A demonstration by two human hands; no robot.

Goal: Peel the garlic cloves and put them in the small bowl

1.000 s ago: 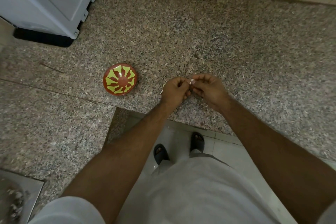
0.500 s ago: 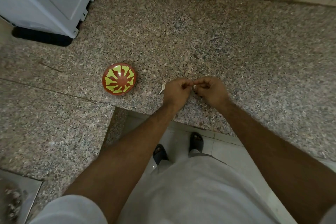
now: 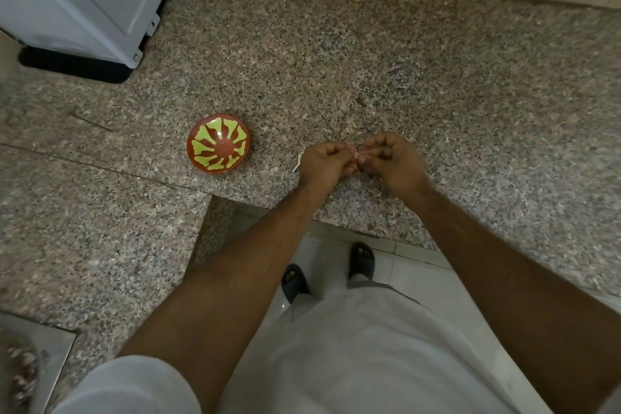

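Over the last second the two hands barely shift on the desk (image 3: 403,54); they stay knuckle to knuckle near its front edge, and the pale speck between the fingertips, which I take for the garlic clove (image 3: 355,152), remains there; so the peeling seems to be still under way, with nothing yet carried over. The left hand (image 3: 324,163) and the right hand (image 3: 393,161) are both curled, pinching that clove; one small bowl (image 3: 218,147) stands well to the left, holding no clove; one white sliver of peel (image 3: 297,163) shows beside the left hand; one clove visible.
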